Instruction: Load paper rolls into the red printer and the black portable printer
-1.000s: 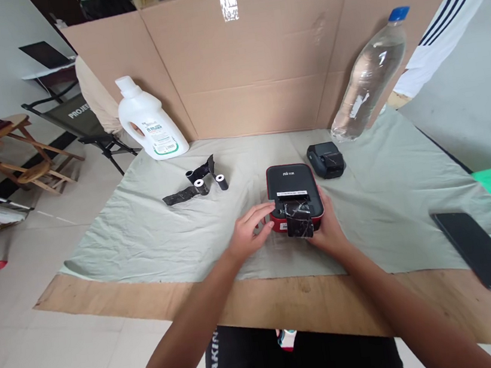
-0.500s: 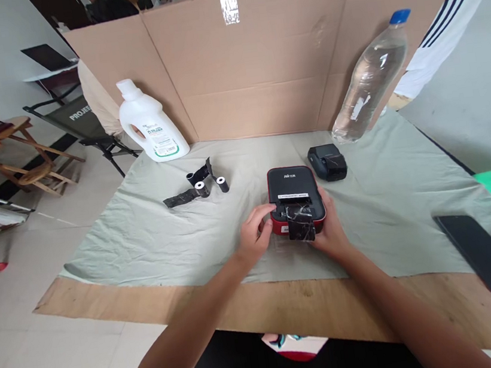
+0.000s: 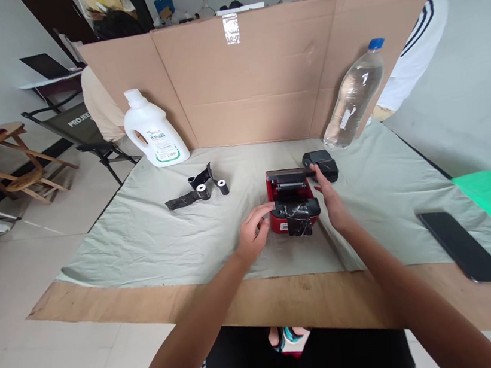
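Note:
A small red and black label printer (image 3: 292,205) sits mid-table on the grey-green cloth (image 3: 144,239), its lid swung up and back. A dark roll with a loose strip (image 3: 299,224) hangs over its front edge. My left hand (image 3: 254,234) rests against the printer's left side, fingers curled on it. My right hand (image 3: 327,196) reaches along the right side, fingertips on the raised lid's edge. A second black printer (image 3: 322,165) stands just behind my right hand.
Small paper rolls and black strips (image 3: 201,188) lie left of the printer. A white detergent jug (image 3: 152,130) and a clear water bottle (image 3: 352,97) stand by the cardboard screen (image 3: 250,81). A black phone (image 3: 464,245) lies at right. Another person's sleeve (image 3: 417,46) shows behind.
The printer's lid was down; it now stands up and back. My right hand moved from the front right corner up to the lid. My left hand stayed at the left side.

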Demonstrator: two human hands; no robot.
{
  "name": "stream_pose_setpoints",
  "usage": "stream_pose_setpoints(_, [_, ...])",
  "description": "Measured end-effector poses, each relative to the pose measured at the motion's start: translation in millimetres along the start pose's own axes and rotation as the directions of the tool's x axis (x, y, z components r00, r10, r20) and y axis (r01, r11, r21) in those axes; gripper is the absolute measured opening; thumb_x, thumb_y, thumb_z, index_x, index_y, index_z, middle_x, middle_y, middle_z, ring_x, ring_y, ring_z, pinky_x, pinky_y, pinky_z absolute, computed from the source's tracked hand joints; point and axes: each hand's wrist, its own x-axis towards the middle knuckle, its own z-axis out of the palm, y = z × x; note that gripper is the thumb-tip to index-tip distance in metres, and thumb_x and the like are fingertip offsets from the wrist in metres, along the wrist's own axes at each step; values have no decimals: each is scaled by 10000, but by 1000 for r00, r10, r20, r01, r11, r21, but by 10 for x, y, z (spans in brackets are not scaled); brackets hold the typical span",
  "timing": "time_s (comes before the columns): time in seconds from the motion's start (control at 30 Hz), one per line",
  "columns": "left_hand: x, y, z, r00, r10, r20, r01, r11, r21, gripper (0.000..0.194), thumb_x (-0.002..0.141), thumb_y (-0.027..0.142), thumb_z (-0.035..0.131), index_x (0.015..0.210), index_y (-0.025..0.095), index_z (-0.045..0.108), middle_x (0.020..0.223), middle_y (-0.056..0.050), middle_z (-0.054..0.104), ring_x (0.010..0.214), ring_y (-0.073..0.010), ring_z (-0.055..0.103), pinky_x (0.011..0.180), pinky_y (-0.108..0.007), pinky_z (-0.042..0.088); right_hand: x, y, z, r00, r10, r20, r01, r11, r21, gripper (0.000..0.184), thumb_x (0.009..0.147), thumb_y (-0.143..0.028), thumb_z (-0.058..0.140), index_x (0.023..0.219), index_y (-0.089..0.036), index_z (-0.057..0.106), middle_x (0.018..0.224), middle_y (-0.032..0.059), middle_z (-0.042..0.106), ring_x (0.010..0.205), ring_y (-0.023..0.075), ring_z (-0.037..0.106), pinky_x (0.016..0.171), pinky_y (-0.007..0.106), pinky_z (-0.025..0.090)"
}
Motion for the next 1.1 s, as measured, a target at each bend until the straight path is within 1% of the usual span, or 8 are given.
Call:
stream_pose_setpoints(0.07, [3, 2, -9, 1000, 1, 5, -1, 1000, -5, 302, 1034, 226, 444, 1255, 206, 648, 1318, -121, 681, 1098, -197, 669, 804, -300, 550, 159, -65, -54, 997, 72, 6, -72, 997, -27, 664, 1041, -583, 145, 1648, -317, 200, 1713, 12, 248, 1500, 236, 396, 1152, 439, 429])
stream_pose_setpoints(0.17, [11, 4, -14, 1000, -5, 9, 5, 1000, -5, 303, 1040, 252, 439, 1255, 204, 646, 1325, -124, 679, 1022, -185, 682, 794, -305, 553, 306, -237, -84, 999, 47, -14, -49, 961, -271, 587, 1019, -524, 337, 1473, -218, 550, 1571, 99, 498, 1358, 273, 546, 1072, 420, 485])
stream_pose_setpoints(0.3, [17, -10, -7, 1000, -1, 11, 1, 1000, -1, 304, 1039, 263, 435, 1247, 207, 650, 1318, -120, 684, 960, -174, 685, 763, -302, 555, 503, -540, 18, 976, 82, 201, 76, 739, -670, 379, 976, -284, 440, 1172, -187, 749, 1196, 122, 743, 1150, 289, 638, 985, 404, 481])
stream_pose_setpoints(0.43, [15, -23, -19, 1000, 15, 10, -14, 1000, -13, 307, 1030, 255, 449, 1259, 210, 648, 1317, -115, 687, 999, -185, 687, 747, -299, 558, 857, -747, 222, 788, 349, 507, 271, 543, -795, 226, 897, -267, 602, 1023, -190, 772, 1076, 128, 764, 1122, 338, 636, 936, 420, 434])
stream_pose_setpoints(0.63, [26, -16, -51, 999, 30, 40, -29, 999, -32, 338, 1023, 214, 439, 1295, 225, 641, 1339, -100, 678, 1104, -196, 681, 818, -310, 567, 1070, -758, 192, 650, 396, 649, 338, 614, -713, 142, 885, -298, 618, 829, -191, 693, 836, 55, 733, 821, 231, 675, 720, 307, 420])
stream_pose_setpoints(0.7, [33, -21, -46, 999, 32, 35, -31, 999, -39, 343, 1021, 209, 436, 1298, 224, 640, 1331, -100, 681, 1135, -202, 675, 835, -314, 572, 1008, -764, 85, 666, 302, 682, 354, 677, -646, 149, 899, -310, 587, 884, -189, 673, 901, 61, 732, 819, 223, 665, 694, 297, 424])
stream_pose_setpoints(0.87, [41, -40, -35, 998, 68, 20, -66, 995, -71, 346, 1014, 189, 429, 1290, 224, 635, 1319, -101, 685, 1167, -203, 668, 858, -317, 581, 850, -886, -63, 825, 135, 549, 326, 680, -657, 216, 907, -183, 463, 913, -177, 679, 952, 97, 743, 956, 262, 672, 804, 328, 469])
stream_pose_setpoints(1.1, [50, 3, -89, 998, 23, 63, -21, 999, -32, 347, 991, 191, 452, 1282, 221, 638, 1352, -94, 676, 1046, -188, 702, 843, -327, 593, 940, -781, 197, 712, 349, 610, 316, 617, -721, 420, 882, -150, 565, 1283, -151, 691, 1268, 136, 725, 1155, 295, 677, 946, 362, 513])
